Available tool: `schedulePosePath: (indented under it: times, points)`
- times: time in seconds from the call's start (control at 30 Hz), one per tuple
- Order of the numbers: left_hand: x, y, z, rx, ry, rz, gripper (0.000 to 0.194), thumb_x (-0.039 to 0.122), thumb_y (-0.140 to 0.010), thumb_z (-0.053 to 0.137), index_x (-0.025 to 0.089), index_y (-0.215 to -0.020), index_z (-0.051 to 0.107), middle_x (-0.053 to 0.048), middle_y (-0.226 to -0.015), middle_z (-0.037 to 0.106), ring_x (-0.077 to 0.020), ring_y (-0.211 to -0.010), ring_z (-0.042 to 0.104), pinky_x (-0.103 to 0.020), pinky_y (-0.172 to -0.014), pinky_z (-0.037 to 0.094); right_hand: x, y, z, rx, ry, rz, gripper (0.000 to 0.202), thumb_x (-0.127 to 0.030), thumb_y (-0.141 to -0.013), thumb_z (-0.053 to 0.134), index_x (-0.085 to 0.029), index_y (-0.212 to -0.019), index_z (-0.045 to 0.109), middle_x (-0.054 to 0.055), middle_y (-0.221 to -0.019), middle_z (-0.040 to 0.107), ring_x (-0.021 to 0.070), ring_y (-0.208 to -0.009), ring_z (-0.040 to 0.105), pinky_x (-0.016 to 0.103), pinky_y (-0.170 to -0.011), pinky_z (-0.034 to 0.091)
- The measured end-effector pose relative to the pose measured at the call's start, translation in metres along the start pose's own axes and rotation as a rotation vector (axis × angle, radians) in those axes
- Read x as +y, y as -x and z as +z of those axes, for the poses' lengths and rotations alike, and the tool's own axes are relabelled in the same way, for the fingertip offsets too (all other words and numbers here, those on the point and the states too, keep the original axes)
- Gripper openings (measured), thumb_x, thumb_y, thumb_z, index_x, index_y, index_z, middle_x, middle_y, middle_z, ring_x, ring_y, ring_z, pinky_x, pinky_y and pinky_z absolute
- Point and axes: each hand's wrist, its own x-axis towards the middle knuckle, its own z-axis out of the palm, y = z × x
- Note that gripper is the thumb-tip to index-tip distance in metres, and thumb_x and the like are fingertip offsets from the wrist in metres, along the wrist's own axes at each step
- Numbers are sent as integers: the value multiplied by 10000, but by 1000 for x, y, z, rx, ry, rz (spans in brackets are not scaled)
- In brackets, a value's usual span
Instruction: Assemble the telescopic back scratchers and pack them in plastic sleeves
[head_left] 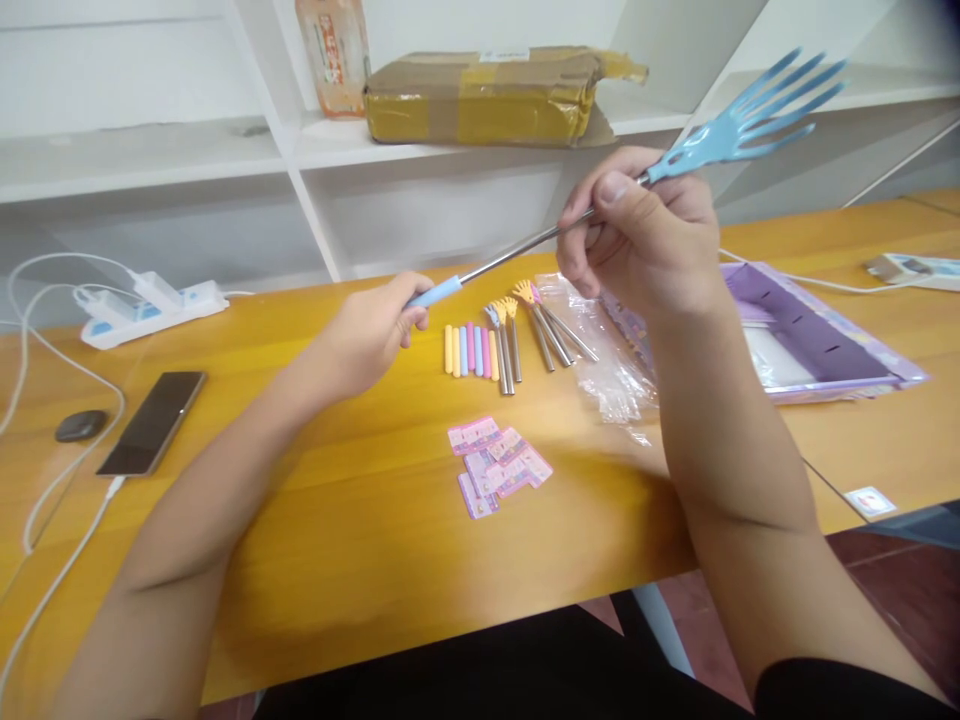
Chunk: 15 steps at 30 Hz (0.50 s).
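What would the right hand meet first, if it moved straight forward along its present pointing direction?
Probably the taped cardboard box on the shelf, near its right end: the right hand seems to point there. Depth is unclear, so the shelf's edge could come first.

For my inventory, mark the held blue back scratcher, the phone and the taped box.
Blue back scratcher (716,143), head view: palm of its hand-shaped end.
Phone (152,424), head view: middle of its dark screen.
Taped box (487,113), head view: its front side.

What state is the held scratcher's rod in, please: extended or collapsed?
Extended: a long rod shows between the blue handle in the left hand and the right hand near the head.
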Motion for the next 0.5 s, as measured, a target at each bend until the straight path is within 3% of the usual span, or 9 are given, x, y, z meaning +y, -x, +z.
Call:
schedulePosePath:
  times: [0.07, 0.17, 0.27, 0.4, 0.5]
  points:
    - [-4, -1, -2, -4, -33, -6, 201, 313, -1122, 419, 245, -1194, 594, -23, -930, 719, -154, -745, 641, -296, -729, 520, -5, 1, -4, -7, 73, 32, 422, -666, -890, 731, -249, -834, 712, 19, -629, 608, 171, -474, 506, 346, -452, 356]
    - [-9, -3, -5, -6, -95, -5, 224, 366, -1124, 424, 242, -1175, 603, -30, -894, 694, -178, -757, 620, -308, -727, 507, -9, 0, -8, 180, 159, -12, 477, -736, -891, 636, -274, -776, 663, 54, -733, 605, 200, -546, 493, 379, -468, 339]
    - [-10, -4, -5, 24, -148, 13, 283, 410, -1128, 416, 240, -1185, 635, -36, -901, 692, -198, -798, 629, -325, -771, 511, -6, -1, -5, 334, 148, -59, 430, -653, -893, 638, -281, -700, 544, 53, -808, 579, 183, -554, 431, 372, -470, 314]
    - [-10, -5, -2, 95, -210, 103, 357, 395, -1140, 384, 229, -1248, 681, -48, -944, 708, -214, -900, 665, -336, -865, 514, 1, -4, 3, 272, 53, -72, 452, -618, -884, 698, -262, -673, 516, 33, -755, 523, 141, -520, 395, 345, -446, 299]
    - [-10, -5, -1, 127, -221, 150, 388, 403, -1145, 385, 222, -1281, 700, -45, -927, 711, -211, -894, 671, -323, -849, 508, 6, -9, 5, 273, -23, -133, 451, -611, -863, 720, -257, -647, 543, 8, -649, 460, 123, -461, 361, 318, -390, 244]
